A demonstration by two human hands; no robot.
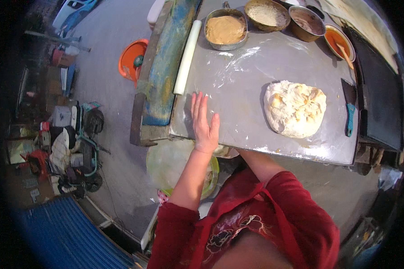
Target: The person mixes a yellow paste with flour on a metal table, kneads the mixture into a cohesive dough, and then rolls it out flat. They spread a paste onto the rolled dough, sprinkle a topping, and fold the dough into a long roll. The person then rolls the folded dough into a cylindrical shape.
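My left hand [204, 124] is at the front left of the metal work table [235, 111], fingers stretched and thumb apart, with nothing in it. Whether the palm presses on the surface is hard to tell. Just beyond its fingertips a pale rolling pin [188, 57] lies along the left side. My right forearm [261, 163] runs in under the front edge, so the tabletop hides my right hand. A big lump of soft dough [294, 109] with yellowish patches rests on the right half of the table. Right of it lies a scraper [349, 107] with a teal handle.
Along the back stand a metal pan of tan paste [225, 30], a bowl of pale flakes [267, 14], a pot of brown filling [306, 23] and a bowl of orange liquid [338, 42] with a spoon. Below the table's left front is a green-rimmed basin [170, 163].
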